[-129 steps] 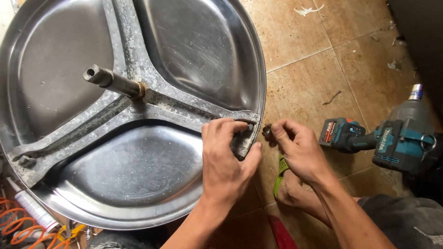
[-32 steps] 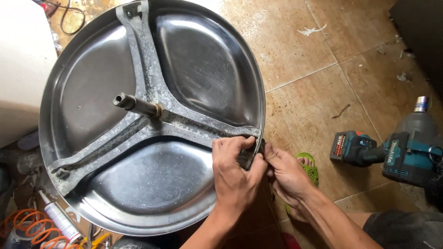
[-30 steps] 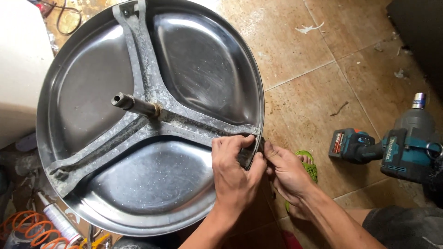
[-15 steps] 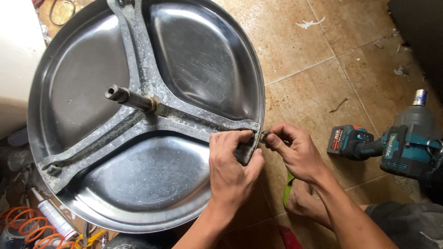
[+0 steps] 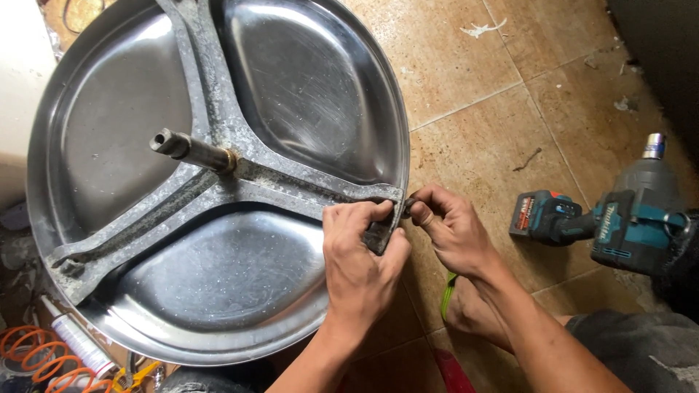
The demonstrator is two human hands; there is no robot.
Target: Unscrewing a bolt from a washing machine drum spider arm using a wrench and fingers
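Steel drum (image 5: 291, 94) is lying back-up on the tile floor (image 5: 473, 124), three-arm spider (image 5: 218, 175) and its shaft (image 5: 191, 149) bolted across it. Left hand (image 5: 360, 255) is curled tight over the arm tip at the rim, right hand (image 5: 448, 229) pinches something small and dark just outside that rim; can't tell if it's a bolt. Looks like the fastener at this arm is in hand, other two arms not dealt with. Impact wrench (image 5: 611, 218) sits untouched nearby.

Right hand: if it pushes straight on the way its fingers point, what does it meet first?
The right hand points left at the drum's rim, where the spider arm ends; it seems to meet that rim at once, though depth is unclear.
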